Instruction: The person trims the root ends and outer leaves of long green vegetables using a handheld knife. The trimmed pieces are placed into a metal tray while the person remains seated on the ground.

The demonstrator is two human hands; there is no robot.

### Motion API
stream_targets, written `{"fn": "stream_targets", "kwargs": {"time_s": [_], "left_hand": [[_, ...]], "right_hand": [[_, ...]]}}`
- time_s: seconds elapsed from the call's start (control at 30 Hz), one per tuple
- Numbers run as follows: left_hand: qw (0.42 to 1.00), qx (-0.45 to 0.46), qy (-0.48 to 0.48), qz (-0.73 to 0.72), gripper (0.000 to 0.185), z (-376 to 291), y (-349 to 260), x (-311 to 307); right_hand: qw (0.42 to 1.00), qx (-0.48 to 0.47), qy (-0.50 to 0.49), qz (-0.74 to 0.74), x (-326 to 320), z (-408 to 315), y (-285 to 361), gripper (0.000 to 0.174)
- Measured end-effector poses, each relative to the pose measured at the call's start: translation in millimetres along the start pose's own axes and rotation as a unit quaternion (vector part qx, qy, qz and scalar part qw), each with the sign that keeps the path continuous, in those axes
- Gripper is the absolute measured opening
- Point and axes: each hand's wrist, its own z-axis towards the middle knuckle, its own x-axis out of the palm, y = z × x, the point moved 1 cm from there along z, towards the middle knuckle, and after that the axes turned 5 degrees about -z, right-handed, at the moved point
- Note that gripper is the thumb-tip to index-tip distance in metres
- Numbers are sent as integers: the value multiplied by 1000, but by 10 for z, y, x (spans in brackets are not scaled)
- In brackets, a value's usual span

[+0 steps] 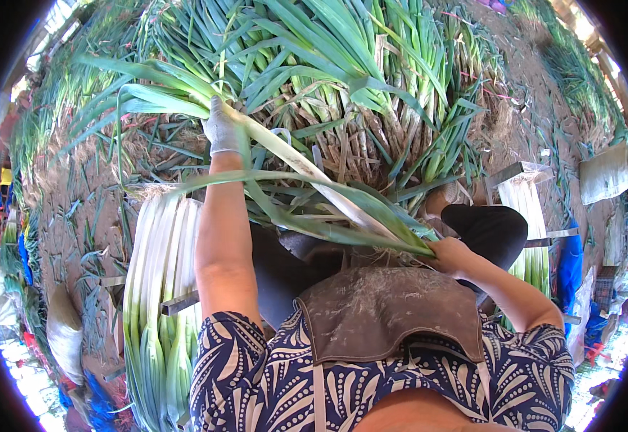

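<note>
A long leek [303, 164] lies slantwise before me, its green top at the upper left and its root end near my lap. My left hand [222, 127], in a grey glove, is closed around it just below the leaves. Low at the right, my bare right hand [447, 255] grips the end of a long green leaf [357, 235] that is peeled down along the stalk. The leek's roots hang close to this hand, above a brown leather apron [384, 313]. Whether my right hand also touches the root end is hidden.
A heap of uncleaned leeks [351, 124] lies ahead. White peeled leeks rest in a metal rack [181, 302] at left, and more in another metal rack [562, 233] at right. Leaf scraps litter the soil [65, 227]. More leeks [578, 70] lie far right.
</note>
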Motion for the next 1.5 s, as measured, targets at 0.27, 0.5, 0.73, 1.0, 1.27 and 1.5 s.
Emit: {"fn": "stream_targets", "kwargs": {"time_s": [0.27,0.5,0.73,1.0,1.27,1.5], "left_hand": [[997,67,-34,-4,34,17,-14,124],[992,116,-24,-46,34,459,-516,-178],[984,106,126,-64,30,-244,-387,298],[974,-15,219,-50,31,-1082,-133,579],[905,-75,354,223,58,-1625,276,402],[958,-80,271,-45,44,-1317,27,576]], "right_hand": [[998,61,26,-8,145,-1072,-242,22],[982,180,44,-35,226,-1442,-642,34],[984,-34,-84,-150,-134,83,-145,68],[879,-189,-215,380,-660,1416,1314,73],[811,-144,-370,429,-668,1609,1357,37],[810,-208,-478,267,-610,1588,1299,41]]}}
